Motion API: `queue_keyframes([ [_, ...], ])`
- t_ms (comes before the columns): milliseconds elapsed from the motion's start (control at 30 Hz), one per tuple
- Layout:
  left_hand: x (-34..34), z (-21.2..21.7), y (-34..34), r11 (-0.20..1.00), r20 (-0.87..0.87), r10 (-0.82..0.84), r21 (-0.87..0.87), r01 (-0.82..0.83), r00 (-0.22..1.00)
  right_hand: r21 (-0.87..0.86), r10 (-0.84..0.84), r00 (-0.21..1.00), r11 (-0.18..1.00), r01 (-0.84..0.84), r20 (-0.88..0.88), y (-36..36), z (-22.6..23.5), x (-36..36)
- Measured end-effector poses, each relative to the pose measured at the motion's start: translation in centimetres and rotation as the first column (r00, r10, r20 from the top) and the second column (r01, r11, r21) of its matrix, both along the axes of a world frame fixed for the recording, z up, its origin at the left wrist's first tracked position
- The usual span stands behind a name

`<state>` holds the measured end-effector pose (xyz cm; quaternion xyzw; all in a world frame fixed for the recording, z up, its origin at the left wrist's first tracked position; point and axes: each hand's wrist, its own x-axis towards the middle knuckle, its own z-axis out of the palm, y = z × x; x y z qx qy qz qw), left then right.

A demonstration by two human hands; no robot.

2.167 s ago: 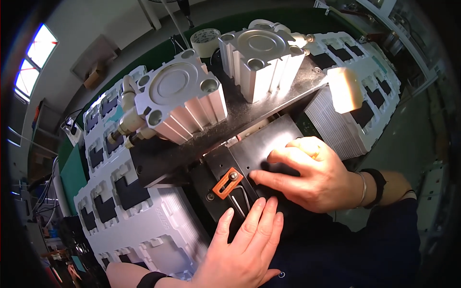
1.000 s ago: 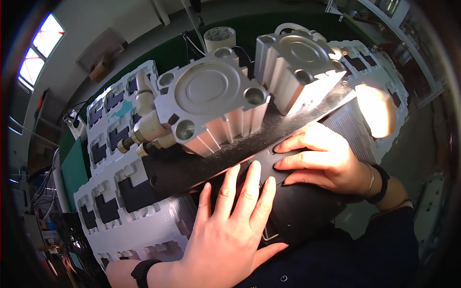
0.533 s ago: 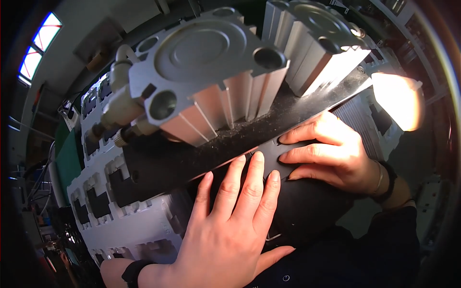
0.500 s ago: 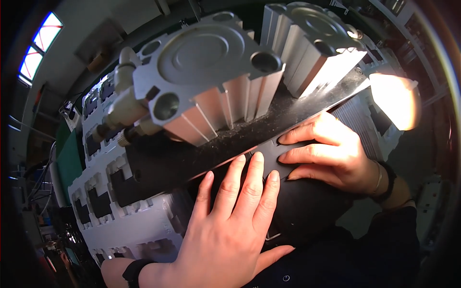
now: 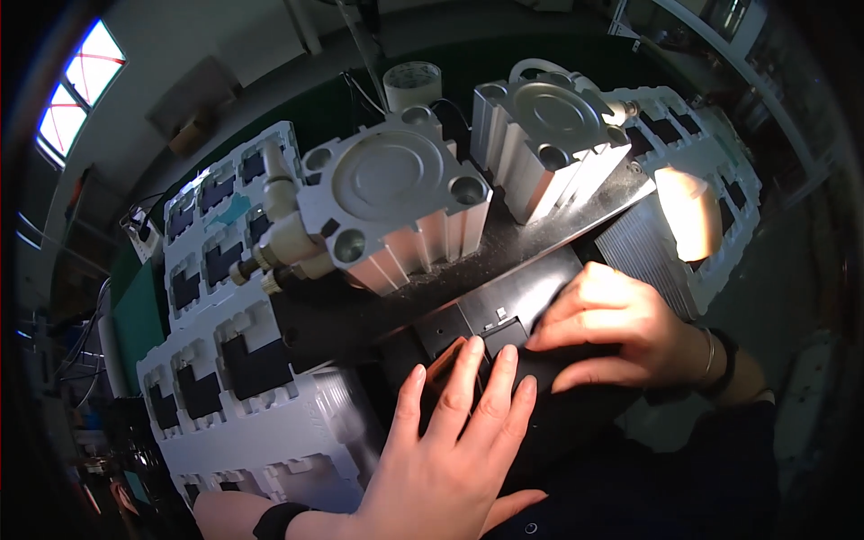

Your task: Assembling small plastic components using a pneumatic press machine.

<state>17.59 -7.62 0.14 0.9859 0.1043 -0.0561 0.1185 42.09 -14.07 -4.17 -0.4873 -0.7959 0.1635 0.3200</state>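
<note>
A black flat part (image 5: 504, 310) lies under a black fixture plate (image 5: 540, 238) that carries two ribbed aluminium cylinder blocks, one on the left (image 5: 396, 207) and one on the right (image 5: 549, 148). My left hand (image 5: 459, 441) lies flat with its fingers spread on the black part, the fingertips next to an orange-brown piece (image 5: 445, 364). My right hand (image 5: 621, 328) presses its fingers on the same part from the right. Neither hand grips anything.
White moulded trays (image 5: 225, 360) with black parts in their pockets stand at the left, and another tray (image 5: 693, 135) at the right. A roll of tape (image 5: 412, 85) stands behind the blocks. A ribbed grey plate (image 5: 639, 252) lies by my right wrist.
The view has pulled back from the cylinder blocks, which looked larger half a second ago. Both hands have stayed pressed on the black part; my left fingertips now sit nearer the orange-brown piece.
</note>
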Motion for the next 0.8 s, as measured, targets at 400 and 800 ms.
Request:
queue_keyframes([
  [400,-0.5,0.0,-0.3,0.969,-0.018,0.078,-0.234,-0.080,0.997,0.173,-0.112,0.938,0.983,0.057,0.327,1.7,-0.3,-2.0],
  [800,-0.4,-0.4,-0.3,0.984,0.013,0.071,-0.163,-0.068,0.997,0.210,-0.115,0.918,0.977,0.035,0.379,1.7,-0.5,-1.7],
])
